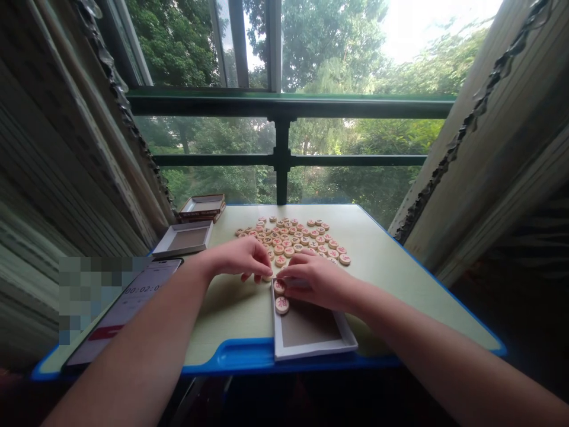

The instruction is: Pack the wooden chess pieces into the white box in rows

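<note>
We see the left hand (242,258) pinching a wooden piece (267,277) beside the white tray (311,347); the right hand (317,280) rests curled over the tray's far end, its grasp unclear.

Both our forearms run in from the lower corners, bare, converging toward the middle. Left hand (242,258): palm down, knuckles up, fingers curled downward, tips pinched close together. Right hand (313,279): palm down, wrist slightly bent, fingers bunched and pointing left toward the other. Our fingertips nearly meet; whether they touch, we cannot tell.
</note>
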A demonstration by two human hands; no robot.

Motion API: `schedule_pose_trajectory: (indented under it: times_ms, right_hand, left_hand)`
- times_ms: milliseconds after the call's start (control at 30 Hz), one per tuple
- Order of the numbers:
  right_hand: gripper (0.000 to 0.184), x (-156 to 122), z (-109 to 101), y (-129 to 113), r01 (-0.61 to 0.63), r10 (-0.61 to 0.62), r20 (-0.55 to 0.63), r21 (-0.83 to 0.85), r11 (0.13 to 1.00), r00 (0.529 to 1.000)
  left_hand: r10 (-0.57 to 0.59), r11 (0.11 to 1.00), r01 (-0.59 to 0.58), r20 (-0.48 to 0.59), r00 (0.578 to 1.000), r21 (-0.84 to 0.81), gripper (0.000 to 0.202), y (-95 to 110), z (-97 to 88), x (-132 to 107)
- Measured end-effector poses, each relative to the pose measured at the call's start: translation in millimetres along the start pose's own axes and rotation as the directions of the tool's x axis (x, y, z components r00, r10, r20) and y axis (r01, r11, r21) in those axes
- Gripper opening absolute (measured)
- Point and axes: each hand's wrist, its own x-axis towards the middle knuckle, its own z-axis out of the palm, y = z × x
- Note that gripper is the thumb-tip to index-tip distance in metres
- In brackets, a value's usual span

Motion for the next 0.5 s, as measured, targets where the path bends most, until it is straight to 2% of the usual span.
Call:
schedule_pose_trajectory:
  times_ms: [100,233,367,500]
  right_hand:
    - [0.024,-0.1,0.2,2.1,0.003,-0.004,0.011,0.019,1.0,1.0]
    - [0.028,-1.0,-2.5,5.5,-0.022,0.024,-0.039,0.059,0.998,0.999]
    - [0.017,-1.2,-5.2,7.7,-0.028,0.033,-0.045,0.11,0.994,0.998]
    - [0.017,-1.1,-4.1,9.1,-0.012,0.016,-0.033,0.114,0.993,0.999]
  left_hand:
    - [0.005,1.0,-0.005,-0.011,1.0,-0.007,0.023,0.4,-0.8,-1.8]
    - [-0.013,1.0,0.013,-0.002,1.0,-0.007,0.024,0.9,-1.4,-3.8]
    - [-0.084,0.996,0.084,0.02,0.996,-0.025,0.03,-0.5,0.0,-4.3]
    - [-0.111,0.993,0.113,0.057,0.992,-0.03,0.031,-1.5,2.4,-2.5]
